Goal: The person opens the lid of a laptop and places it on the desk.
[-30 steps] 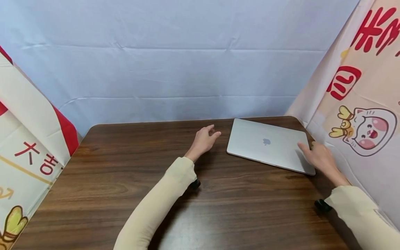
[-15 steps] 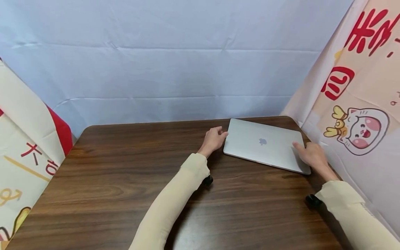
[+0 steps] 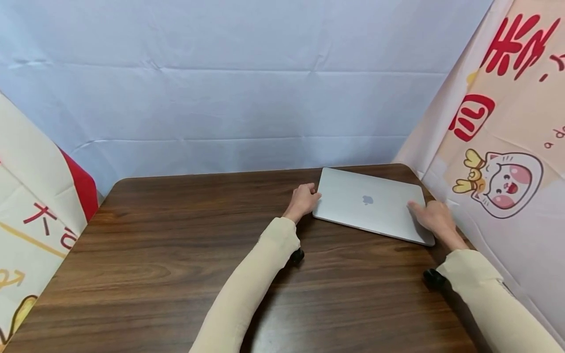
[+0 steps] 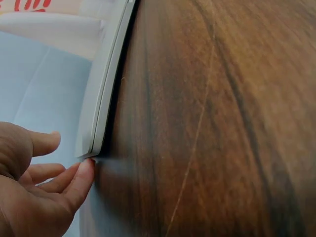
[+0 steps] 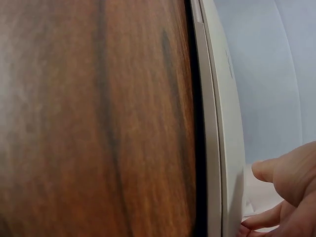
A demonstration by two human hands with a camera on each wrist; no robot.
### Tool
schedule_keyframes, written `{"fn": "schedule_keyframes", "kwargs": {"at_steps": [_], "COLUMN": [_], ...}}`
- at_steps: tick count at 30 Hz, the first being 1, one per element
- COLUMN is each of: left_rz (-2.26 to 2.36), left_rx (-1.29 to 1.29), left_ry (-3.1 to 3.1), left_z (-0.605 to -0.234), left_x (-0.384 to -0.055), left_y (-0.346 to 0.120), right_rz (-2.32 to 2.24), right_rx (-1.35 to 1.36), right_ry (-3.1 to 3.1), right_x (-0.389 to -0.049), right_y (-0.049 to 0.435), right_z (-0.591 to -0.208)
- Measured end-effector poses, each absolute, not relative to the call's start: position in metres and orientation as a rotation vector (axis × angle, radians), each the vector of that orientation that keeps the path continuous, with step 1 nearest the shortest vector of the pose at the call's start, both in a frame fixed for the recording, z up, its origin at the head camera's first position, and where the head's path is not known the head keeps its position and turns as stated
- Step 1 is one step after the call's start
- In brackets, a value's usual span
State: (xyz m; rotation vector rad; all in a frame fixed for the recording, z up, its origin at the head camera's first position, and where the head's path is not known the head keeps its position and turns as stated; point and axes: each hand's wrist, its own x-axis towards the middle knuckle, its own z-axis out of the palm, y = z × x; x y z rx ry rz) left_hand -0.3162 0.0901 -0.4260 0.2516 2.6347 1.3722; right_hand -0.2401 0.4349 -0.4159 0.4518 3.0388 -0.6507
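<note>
A closed silver laptop with an apple logo lies flat and slightly turned on the wooden table, toward the back right. My left hand is at its left edge. In the left wrist view, fingertips of that left hand touch the laptop's corner low down, while the thumb stays apart. At the laptop's right edge is my right hand, its thumb over the lid. The right wrist view has the right hand's fingers by the laptop's side, partly hidden behind it, and the thumb clear of the lid.
The brown wooden table stretches out left of and in front of the laptop. A pale curtain hangs behind its back edge. Printed cloths hang at both sides, the right one close to my right hand. Black wrist devices sit under both cuffs.
My left hand has moved right, from beside the laptop to its left edge. My right hand stays at the right edge. The view has turned slightly to the right.
</note>
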Motion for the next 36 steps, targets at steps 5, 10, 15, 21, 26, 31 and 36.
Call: {"fn": "schedule_keyframes", "kwargs": {"at_steps": [5, 10, 15, 21, 26, 31, 36], "left_rz": [1.34, 1.337, 1.3, 1.16, 1.178, 1.319, 1.506], "left_rx": [0.273, 0.287, 0.295, 0.353, 0.322, 0.234, 0.187], "left_ry": [2.62, 2.603, 2.601, 2.695, 2.709, 2.622, 2.471], "left_z": [-0.427, -0.425, -0.425, -0.427, -0.428, -0.43, -0.43], "left_x": [-0.317, -0.317, -0.317, -0.317, -0.316, -0.316, -0.315], "left_y": [0.093, 0.094, 0.096, 0.101, 0.103, 0.103, 0.1], "right_rz": [-0.651, -0.668, -0.736, -0.909, -1.025, -1.03, -1.004], "right_rx": [0.543, 0.56, 0.53, 0.673, 0.782, 0.82, 0.806], "right_ry": [2.961, 2.962, 3.017, 2.919, 2.793, 2.77, 2.795], "right_x": [-0.244, -0.246, -0.249, -0.251, -0.25, -0.247, -0.246], "right_y": [0.433, 0.432, 0.432, 0.431, 0.429, 0.427, 0.425], "right_z": [-0.417, -0.417, -0.419, -0.421, -0.418, -0.414, -0.41]}}
